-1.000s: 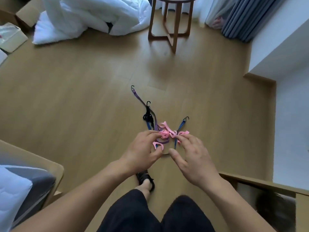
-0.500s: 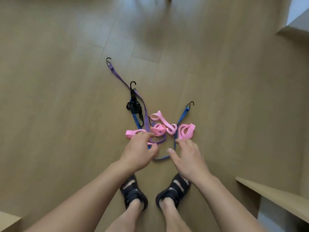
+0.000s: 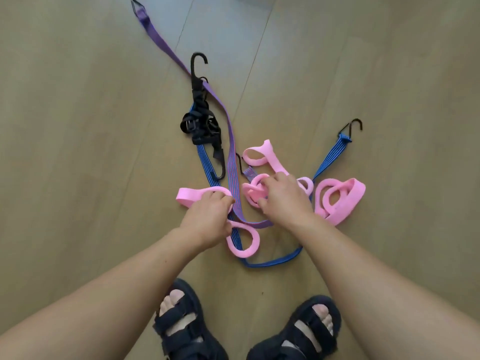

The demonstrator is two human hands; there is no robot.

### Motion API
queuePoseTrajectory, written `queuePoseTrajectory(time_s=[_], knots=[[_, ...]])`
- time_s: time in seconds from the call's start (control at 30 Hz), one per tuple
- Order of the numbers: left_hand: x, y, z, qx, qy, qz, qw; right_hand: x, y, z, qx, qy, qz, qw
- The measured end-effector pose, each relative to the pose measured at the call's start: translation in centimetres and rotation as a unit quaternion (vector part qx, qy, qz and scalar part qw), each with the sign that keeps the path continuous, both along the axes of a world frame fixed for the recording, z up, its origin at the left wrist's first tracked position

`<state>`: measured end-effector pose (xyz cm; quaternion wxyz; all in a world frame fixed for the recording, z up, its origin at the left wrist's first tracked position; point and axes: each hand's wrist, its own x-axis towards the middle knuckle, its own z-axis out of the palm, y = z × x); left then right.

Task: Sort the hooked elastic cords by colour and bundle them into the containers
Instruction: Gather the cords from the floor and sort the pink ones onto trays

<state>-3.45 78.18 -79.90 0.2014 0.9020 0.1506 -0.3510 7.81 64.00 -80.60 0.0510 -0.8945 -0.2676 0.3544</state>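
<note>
Pink cord (image 3: 189, 198) looped under left grip (image 3: 207, 219), clenched on it; right grip (image 3: 283, 201) pinches pink coil (image 3: 249, 191).

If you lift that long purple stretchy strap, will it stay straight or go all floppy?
Probably floppy: the long purple elastic strap lies curved on the wooden floor. It may tug the blue striped cord, which it crosses near the left hand. Its black end hook might swing or snag.
</note>
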Motion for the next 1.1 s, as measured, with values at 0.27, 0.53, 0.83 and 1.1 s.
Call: queuePoseTrajectory(time_s=[0.27, 0.53, 0.83, 1.1], knots=[[-2.5, 1.4, -5.2, 0.105, -0.054, -0.115, 0.986, -0.8, 0.3, -3.7, 0.078, -0.120, -0.010, 0.990], [0.7, 0.8, 3.9, -0.002, -0.026, 0.039, 0.999, -1.0, -0.5, 5.1, 0.202, 0.049, -0.253, 0.945], [3.3, -2.4, 26.6, -0.262, -0.094, 0.415, 0.866, -0.1, -3.1, 25.5, 0.314, 0.131, -0.412, 0.845], [9.2, -6.5, 49.3, -0.384, -0.149, 0.428, 0.805, 2.6, -6.5, 49.0, 0.444, 0.129, -0.442, 0.769]])
